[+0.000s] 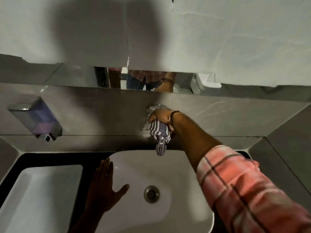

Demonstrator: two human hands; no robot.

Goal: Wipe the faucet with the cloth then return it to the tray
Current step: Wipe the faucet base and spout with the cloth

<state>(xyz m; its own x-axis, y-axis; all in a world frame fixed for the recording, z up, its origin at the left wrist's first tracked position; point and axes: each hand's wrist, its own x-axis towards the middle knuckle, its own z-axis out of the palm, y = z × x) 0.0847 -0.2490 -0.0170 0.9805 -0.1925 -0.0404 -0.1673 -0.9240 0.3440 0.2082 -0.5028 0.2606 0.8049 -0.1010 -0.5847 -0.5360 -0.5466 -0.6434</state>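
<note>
A chrome faucet (160,147) juts from the grey wall above a white sink basin (176,165). My right hand (161,117) grips a white cloth with dark stripes (155,127) and presses it around the faucet's upper part near the wall. Only the spout tip shows below the cloth. My left hand (104,187) lies flat with fingers spread on the basin's left rim and holds nothing. A white rectangular tray (33,199) sits on the dark counter left of the basin and looks bare.
A soap dispenser (36,119) with purple liquid hangs on the wall at the left. A mirror strip (143,79) runs above the faucet, with covered wall above it. The drain (151,194) lies mid-basin. A pale box (204,82) shows reflected at the right.
</note>
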